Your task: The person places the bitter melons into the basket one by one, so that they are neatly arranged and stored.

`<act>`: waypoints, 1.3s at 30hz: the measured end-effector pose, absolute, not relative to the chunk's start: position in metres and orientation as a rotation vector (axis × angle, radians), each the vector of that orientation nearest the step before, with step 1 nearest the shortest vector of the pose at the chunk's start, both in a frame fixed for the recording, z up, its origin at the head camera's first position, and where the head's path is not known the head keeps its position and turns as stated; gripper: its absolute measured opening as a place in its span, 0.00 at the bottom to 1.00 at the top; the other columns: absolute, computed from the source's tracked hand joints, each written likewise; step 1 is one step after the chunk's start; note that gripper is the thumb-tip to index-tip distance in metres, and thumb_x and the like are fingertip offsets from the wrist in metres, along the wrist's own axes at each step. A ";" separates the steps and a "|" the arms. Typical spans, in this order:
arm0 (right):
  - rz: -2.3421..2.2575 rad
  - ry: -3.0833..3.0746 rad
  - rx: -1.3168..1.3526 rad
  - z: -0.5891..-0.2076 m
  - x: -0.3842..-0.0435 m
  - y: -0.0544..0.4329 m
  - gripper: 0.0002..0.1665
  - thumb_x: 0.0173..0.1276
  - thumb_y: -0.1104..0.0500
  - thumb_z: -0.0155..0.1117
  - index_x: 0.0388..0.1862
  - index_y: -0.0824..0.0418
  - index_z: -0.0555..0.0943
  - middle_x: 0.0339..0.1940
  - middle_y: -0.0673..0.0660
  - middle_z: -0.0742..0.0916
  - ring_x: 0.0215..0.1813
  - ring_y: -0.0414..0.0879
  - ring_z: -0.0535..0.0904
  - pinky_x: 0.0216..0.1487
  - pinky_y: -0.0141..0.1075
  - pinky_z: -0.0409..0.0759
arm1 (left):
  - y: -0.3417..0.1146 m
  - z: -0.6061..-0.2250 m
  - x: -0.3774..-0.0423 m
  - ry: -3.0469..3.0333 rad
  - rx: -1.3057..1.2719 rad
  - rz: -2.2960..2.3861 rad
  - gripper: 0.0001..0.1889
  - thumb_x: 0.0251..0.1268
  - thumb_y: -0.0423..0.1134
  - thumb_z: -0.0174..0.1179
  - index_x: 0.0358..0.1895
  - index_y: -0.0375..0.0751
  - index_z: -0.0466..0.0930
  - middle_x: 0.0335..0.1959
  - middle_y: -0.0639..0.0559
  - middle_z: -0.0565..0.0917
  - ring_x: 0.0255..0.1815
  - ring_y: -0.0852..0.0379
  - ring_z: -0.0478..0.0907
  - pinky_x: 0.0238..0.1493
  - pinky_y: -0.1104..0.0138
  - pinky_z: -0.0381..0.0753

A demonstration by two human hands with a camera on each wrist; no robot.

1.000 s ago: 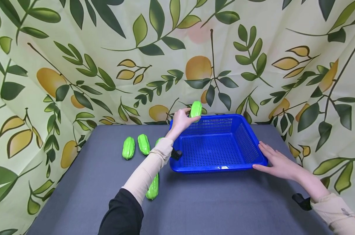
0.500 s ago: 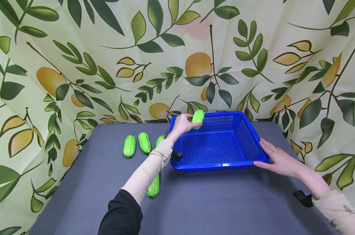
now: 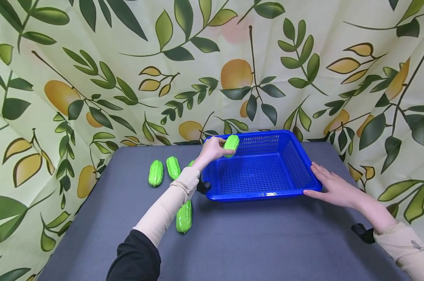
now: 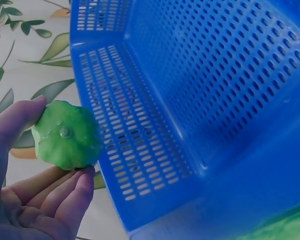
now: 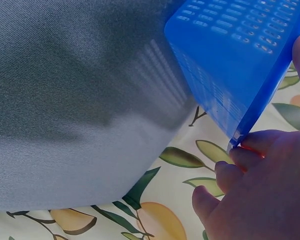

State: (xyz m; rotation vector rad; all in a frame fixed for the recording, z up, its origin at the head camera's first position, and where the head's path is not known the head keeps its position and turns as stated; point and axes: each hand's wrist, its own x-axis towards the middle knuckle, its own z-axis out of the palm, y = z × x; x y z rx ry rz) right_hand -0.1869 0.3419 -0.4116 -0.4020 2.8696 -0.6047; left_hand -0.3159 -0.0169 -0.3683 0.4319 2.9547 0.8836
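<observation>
One ribbed green fruit (image 3: pixel 232 145), pinched by thumb and fingers of the left hand (image 3: pixel 212 149), hangs by the blue basket (image 3: pixel 255 194), far-left corner! Right hand (image 3: pixel 332 189), fingers extended, touches its right side; steadying there and a low, gentle release should serve best.

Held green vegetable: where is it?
In the head view, just right of centre: the left hand holds the green vegetable near the far left corner of the blue basket.
</observation>
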 end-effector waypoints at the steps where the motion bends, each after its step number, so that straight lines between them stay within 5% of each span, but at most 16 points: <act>1: -0.601 2.869 -0.404 -0.412 -0.187 0.342 0.59 0.62 0.36 0.61 0.74 0.73 0.47 0.74 0.75 0.52 0.74 0.73 0.46 0.65 0.71 0.48 | -0.018 -0.368 -0.315 2.951 0.430 0.876 0.26 0.49 0.50 0.70 0.51 0.42 0.83 0.43 0.49 0.88 0.45 0.52 0.82 0.42 0.64 0.79; 12: -0.605 2.865 -0.407 -0.415 -0.188 0.345 0.59 0.62 0.36 0.60 0.74 0.72 0.47 0.75 0.74 0.52 0.74 0.72 0.45 0.65 0.71 0.48 | -0.015 -0.374 -0.311 2.923 0.427 0.744 0.22 0.48 0.50 0.71 0.45 0.40 0.85 0.34 0.50 0.86 0.33 0.57 0.74 0.31 0.72 0.70; 17: -0.605 2.866 -0.414 -0.416 -0.189 0.346 0.59 0.62 0.36 0.60 0.74 0.72 0.48 0.75 0.74 0.52 0.74 0.72 0.45 0.66 0.70 0.48 | -0.010 -0.372 -0.311 2.929 0.383 0.669 0.17 0.47 0.50 0.72 0.33 0.41 0.86 0.22 0.55 0.79 0.28 0.59 0.70 0.27 0.73 0.66; 23: -0.598 2.872 -0.409 -0.416 -0.189 0.348 0.59 0.62 0.35 0.60 0.74 0.72 0.48 0.75 0.74 0.52 0.74 0.72 0.46 0.66 0.70 0.48 | -0.007 -0.371 -0.313 2.939 0.379 0.563 0.24 0.47 0.50 0.72 0.14 0.45 0.65 0.12 0.60 0.60 0.19 0.62 0.59 0.22 0.73 0.59; 32: -0.620 2.871 -0.405 -0.416 -0.188 0.347 0.59 0.61 0.35 0.60 0.74 0.72 0.48 0.75 0.73 0.52 0.74 0.71 0.45 0.67 0.70 0.47 | -0.004 -0.376 -0.314 2.949 0.293 0.558 0.23 0.44 0.49 0.75 0.14 0.46 0.66 0.14 0.58 0.67 0.21 0.60 0.65 0.22 0.73 0.63; 39: -0.620 2.877 -0.401 -0.415 -0.187 0.348 0.60 0.61 0.34 0.60 0.74 0.71 0.47 0.75 0.73 0.53 0.74 0.71 0.46 0.67 0.70 0.47 | -0.006 -0.383 -0.315 2.981 0.227 0.491 0.28 0.42 0.49 0.75 0.13 0.47 0.59 0.16 0.57 0.62 0.21 0.59 0.63 0.22 0.70 0.63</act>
